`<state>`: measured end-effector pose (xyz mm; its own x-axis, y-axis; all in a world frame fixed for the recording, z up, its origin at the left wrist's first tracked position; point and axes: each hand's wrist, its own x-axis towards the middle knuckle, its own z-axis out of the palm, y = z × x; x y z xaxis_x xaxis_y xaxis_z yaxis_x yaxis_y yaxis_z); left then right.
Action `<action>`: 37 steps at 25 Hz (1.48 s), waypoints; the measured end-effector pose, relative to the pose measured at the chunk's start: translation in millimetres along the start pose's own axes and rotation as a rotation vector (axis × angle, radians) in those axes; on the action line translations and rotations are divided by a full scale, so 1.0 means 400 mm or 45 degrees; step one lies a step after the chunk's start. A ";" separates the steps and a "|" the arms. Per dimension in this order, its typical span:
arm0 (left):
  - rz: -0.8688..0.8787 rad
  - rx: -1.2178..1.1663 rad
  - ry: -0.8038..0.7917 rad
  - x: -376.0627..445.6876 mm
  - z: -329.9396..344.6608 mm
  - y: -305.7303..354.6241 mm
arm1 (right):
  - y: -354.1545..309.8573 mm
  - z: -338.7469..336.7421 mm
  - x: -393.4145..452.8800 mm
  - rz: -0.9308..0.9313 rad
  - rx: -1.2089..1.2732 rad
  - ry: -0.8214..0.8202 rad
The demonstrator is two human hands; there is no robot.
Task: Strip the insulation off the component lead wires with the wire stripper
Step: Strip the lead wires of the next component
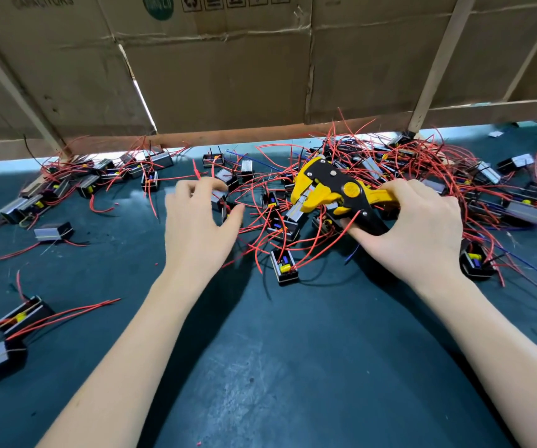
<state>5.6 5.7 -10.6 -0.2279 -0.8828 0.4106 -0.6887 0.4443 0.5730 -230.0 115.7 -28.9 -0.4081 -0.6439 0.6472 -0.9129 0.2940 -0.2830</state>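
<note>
A right hand (412,227) grips a yellow and black wire stripper (335,189) above a tangle of red lead wires (260,195) on a dark tabletop (276,367). The left hand (196,221) reaches toward them, fingers (186,189) loosely curled, holding nothing. Cardboard (66,43) behind reads "CAPACITORS".

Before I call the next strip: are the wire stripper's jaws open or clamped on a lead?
Open, apparently. The wire stripper, held by the right hand, shows a gap at its yellow jaws; no lead visibly sits inside.

Right hand (412,227) gripping yellow-and-black plastic wire stripper (335,189); left hand (196,218) reaching, fingers loosely spread, over tangled red-wired black box components (284,268).
</note>
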 end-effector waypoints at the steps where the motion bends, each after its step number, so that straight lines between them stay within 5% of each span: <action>1: 0.086 -0.006 0.043 -0.009 0.004 0.011 | 0.001 0.000 0.000 0.003 0.000 -0.003; 5: 0.552 0.262 0.346 -0.017 0.009 0.034 | 0.004 0.000 0.001 0.008 -0.012 -0.009; 8: 0.756 0.121 -0.119 -0.028 0.021 0.032 | 0.005 0.005 0.000 0.002 -0.008 -0.010; 10: 0.676 0.107 -0.392 -0.037 0.034 0.026 | 0.006 0.006 -0.001 -0.002 -0.017 -0.024; 17: 0.522 -0.222 -0.655 -0.028 0.019 0.019 | 0.006 0.005 -0.001 -0.008 0.019 -0.008; 21: 0.519 -0.033 -0.573 -0.051 0.035 0.043 | 0.014 0.006 0.000 0.002 -0.007 -0.024; 24: 0.418 -0.230 -0.468 -0.048 0.035 0.046 | 0.017 0.009 0.000 0.000 -0.034 -0.027; 37: 0.391 -0.418 -0.572 -0.042 0.029 0.038 | 0.010 0.005 -0.003 -0.003 -0.024 -0.025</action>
<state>-9.0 25.4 -17.2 -0.6970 -0.6541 0.2939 -0.3156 0.6478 0.6934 -233.4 116.3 -32.2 -0.4062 -0.6580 0.6341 -0.9136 0.3054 -0.2683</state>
